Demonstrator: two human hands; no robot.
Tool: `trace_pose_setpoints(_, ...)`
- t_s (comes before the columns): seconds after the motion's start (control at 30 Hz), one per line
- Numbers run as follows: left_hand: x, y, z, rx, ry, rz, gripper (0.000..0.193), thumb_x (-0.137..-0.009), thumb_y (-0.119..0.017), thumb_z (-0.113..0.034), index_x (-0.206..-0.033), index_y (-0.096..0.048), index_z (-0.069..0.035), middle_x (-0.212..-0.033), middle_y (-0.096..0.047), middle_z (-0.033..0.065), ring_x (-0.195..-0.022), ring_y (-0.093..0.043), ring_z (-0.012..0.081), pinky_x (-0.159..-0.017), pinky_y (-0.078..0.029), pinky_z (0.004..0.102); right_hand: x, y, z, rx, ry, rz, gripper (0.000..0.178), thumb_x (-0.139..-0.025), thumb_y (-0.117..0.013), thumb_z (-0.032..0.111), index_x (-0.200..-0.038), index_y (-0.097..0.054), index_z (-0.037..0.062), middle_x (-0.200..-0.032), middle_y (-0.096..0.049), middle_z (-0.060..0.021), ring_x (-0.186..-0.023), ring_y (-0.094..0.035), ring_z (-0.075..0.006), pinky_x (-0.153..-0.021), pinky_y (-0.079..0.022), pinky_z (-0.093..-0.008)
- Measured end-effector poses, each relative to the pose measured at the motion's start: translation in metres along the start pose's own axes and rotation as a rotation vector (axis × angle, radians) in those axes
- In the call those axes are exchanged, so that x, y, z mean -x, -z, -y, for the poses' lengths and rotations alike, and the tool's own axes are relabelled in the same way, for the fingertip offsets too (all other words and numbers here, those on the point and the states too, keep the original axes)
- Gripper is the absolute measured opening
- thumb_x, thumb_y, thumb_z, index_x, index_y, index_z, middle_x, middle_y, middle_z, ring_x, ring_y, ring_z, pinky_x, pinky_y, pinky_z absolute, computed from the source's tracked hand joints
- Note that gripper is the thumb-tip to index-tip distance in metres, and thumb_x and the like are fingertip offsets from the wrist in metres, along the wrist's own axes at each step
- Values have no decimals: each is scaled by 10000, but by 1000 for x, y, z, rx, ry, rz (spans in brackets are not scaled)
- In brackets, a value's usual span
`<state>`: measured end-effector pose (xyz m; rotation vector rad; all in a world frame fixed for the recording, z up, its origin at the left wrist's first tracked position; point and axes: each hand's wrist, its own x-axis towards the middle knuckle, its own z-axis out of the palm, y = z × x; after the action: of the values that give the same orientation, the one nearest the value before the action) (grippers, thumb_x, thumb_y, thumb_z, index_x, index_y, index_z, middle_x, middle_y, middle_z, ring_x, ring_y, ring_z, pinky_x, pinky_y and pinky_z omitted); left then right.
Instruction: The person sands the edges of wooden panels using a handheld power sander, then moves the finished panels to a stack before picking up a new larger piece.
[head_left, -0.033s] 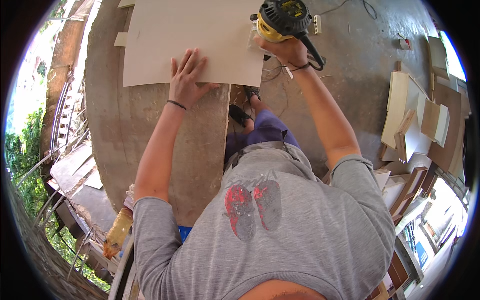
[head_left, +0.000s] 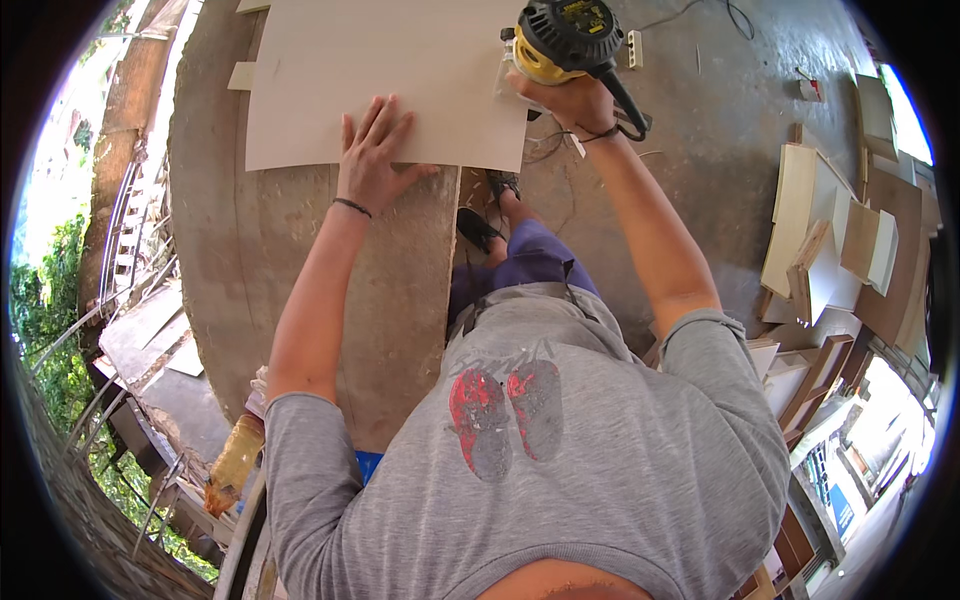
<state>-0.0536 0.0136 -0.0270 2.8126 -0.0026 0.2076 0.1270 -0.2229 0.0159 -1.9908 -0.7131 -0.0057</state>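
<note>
Board of smooth, off-white sheet material [head_left: 400, 60] lies flat on a worn brown wooden worktable [head_left: 290, 240], its right side overhanging the table's edge, presumably so that edge hangs free. Pale wooden strip [head_left: 242, 76] pokes out at the far left; whether it props the board, I can't tell from here. The person's left hand [head_left: 376, 155] rests with fingers spread on the near part, heel beyond the board's edge, likely to stop it sliding. The right hand [head_left: 578, 100] wraps the lower body of a round yellow-and-black power tool [head_left: 570, 38] at the overhanging edge, seemingly to keep it steady; most fingers are hidden, so I can't judge how tightly. Its thick black cord [head_left: 627, 108] drops by the right wrist, clear of the board.
</note>
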Motion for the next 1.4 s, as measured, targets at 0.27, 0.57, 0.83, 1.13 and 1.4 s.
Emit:
trace_pose_setpoints(0.27,0,-3,1,-13,10,-16,754,-654,-743,-517,-1286,-543,-158,-1457,-371,61,-1383,-273,224,-1123,-141,514,11,-9,9,0,-7,20,487,-618,-826,366,-994,-672,97,-931,-696,-66,-854,-670,-191,-782,-539,-320)
trace_pose_setpoints(0.57,-1,-4,2,-11,6,-31,763,-646,-741,-525,-1294,-534,-179,-1463,-362,49,-1382,-274,225,-1124,-139,525,22,-20,11,-40,19,53,439,-624,-815,337,-978,-687,110,-918,-700,-58,-844,-671,-180,-771,-540,-310)
trace_pose_setpoints(0.83,-1,-3,0,-24,33,-7,788,-642,-734,-542,-1310,-520,-182,-1475,-344,44,-1390,-256,205,-1128,-127,525,32,-23,23,-71,20,98,393,-636,-803,306,-963,-695,116,-897,-704,-52,-825,-676,-168,-754,-545,-310)
trace_pose_setpoints(1.13,-1,-4,1,-27,60,8,808,-626,-730,-573,-1319,-512,-219,-1484,-322,10,-1394,-232,175,-1148,-109,500,44,-27,27,-62,10,141,378,-628,-801,297,-946,-699,120,-892,-702,-55,-819,-674,-182,-736,-540,-318)
trace_pose_setpoints(1.4,-2,-2,-1,-20,48,-23,806,-615,-745,-544,-1303,-533,-180,-1468,-359,27,-1388,-262,192,-1134,-129,498,66,-33,19,-77,45,150,351,-628,-810,315,-886,-692,107,-848,-696,-42,-783,-670,-168,-709,-540,-319)
